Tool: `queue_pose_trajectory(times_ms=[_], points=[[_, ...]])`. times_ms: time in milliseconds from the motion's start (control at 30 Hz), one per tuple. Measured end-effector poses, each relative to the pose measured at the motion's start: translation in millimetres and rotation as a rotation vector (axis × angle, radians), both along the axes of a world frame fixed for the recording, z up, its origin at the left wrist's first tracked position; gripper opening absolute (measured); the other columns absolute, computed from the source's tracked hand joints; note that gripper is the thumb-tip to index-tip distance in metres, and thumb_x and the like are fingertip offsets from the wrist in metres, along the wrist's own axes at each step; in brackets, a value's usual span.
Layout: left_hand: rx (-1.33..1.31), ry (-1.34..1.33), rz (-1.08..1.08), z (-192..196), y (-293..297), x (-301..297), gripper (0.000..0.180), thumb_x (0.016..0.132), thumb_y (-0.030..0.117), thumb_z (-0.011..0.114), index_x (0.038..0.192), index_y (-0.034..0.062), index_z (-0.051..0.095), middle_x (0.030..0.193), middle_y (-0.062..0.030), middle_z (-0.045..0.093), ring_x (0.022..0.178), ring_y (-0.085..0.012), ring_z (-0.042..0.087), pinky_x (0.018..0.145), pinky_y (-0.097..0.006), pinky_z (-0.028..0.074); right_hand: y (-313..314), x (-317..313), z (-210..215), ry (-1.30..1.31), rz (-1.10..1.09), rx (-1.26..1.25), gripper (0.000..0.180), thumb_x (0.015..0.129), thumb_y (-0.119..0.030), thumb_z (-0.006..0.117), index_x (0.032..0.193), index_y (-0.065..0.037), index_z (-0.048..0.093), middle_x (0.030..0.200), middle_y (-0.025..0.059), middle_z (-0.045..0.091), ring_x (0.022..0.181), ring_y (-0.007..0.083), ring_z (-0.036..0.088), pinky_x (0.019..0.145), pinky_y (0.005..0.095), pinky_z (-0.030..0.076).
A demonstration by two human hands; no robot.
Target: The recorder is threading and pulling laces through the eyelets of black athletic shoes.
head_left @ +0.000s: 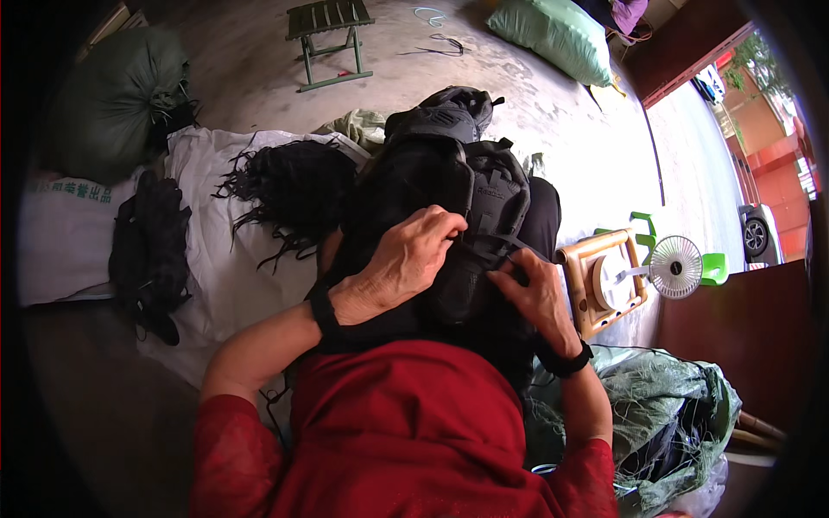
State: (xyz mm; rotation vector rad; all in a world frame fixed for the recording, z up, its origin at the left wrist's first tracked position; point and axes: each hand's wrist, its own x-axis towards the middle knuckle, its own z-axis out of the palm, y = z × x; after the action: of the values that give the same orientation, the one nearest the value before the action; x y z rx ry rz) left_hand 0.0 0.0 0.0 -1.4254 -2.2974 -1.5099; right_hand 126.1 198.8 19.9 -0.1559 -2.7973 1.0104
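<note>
A black and grey padded fabric piece with straps (499, 194) lies across my lap; its exact kind is unclear. My left hand (410, 259) is closed, with thumb and fingertips pinching at the piece's left edge. On the other side my right hand (531, 292) pinches a thin black strap (488, 248) near the piece's lower part. Beyond it, on my knees, rests another similar dark piece (440, 121). To the left a heap of black stringy pieces (298, 190) lies on a white sheet (220, 224).
Far left are a dark green sack (117, 104) and a black fabric bundle (151, 250). A folding stool (330, 39) stands ahead, a pale green sack (557, 39) further right. Right of me, a small fan (675, 268) sits on a bamboo stool (587, 315), above a torn woven bag (648, 414).
</note>
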Motion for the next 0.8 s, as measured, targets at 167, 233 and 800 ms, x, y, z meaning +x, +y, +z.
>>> queue_pose_trajectory(times_ms=[167, 233, 800], points=[[0.075, 0.246, -0.050, -1.3, 17.5, 4.4, 0.033, 0.074, -0.013, 0.060, 0.104, 0.0011, 0.055, 0.093, -0.0111, 0.059, 0.087, -0.0287, 0.062, 0.073, -0.036, 0.054, 8.9, 13.7, 9.4, -0.142, -0.196, -0.332, 0.018, 0.084, -0.015, 0.071, 0.085, -0.001, 0.060, 0.068, 0.0025, 0.060, 0.060, 0.0102, 0.059, 0.055, 0.0254, 0.045], [0.048, 0.336, -0.083, 9.0, 14.6, 5.7, 0.033, 0.074, -0.011, 0.060, 0.105, -0.0005, 0.055, 0.093, -0.0118, 0.058, 0.086, -0.0284, 0.061, 0.074, -0.036, 0.054, 9.4, 20.2, 5.2, -0.133, -0.191, -0.355, 0.018, 0.085, -0.015, 0.071, 0.088, 0.000, 0.062, 0.070, 0.0026, 0.060, 0.060, 0.0085, 0.058, 0.054, 0.0232, 0.043], [0.127, -0.559, 0.099, -21.8, 0.1, -16.4, 0.027, 0.080, -0.008, 0.057, 0.103, 0.0014, 0.048, 0.080, -0.0054, 0.056, 0.071, -0.0127, 0.058, 0.066, -0.027, 0.051, 1.5, 18.3, -12.1, -0.033, -0.206, -0.447, 0.017, 0.089, -0.019, 0.067, 0.094, -0.003, 0.066, 0.063, 0.0005, 0.059, 0.057, 0.0058, 0.054, 0.051, 0.0222, 0.039]])
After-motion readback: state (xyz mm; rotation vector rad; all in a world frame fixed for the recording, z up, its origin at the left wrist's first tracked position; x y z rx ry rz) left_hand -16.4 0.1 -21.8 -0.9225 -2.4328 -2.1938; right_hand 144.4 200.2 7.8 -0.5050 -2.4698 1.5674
